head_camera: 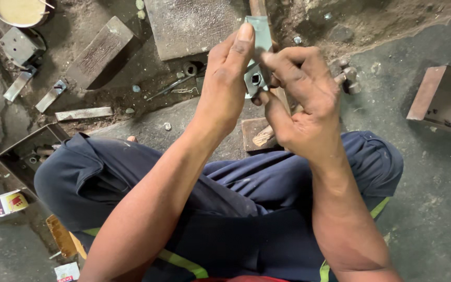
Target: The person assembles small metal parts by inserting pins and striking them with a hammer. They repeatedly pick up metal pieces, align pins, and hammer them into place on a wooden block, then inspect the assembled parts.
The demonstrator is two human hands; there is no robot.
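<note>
Bracket half-hidden between both hands

I can't see most of the metal bracket; my left hand and right hand cover its lower part. The pale bowl is cut off by the top edge. Contents of the rusty box are too small to tell.
</note>
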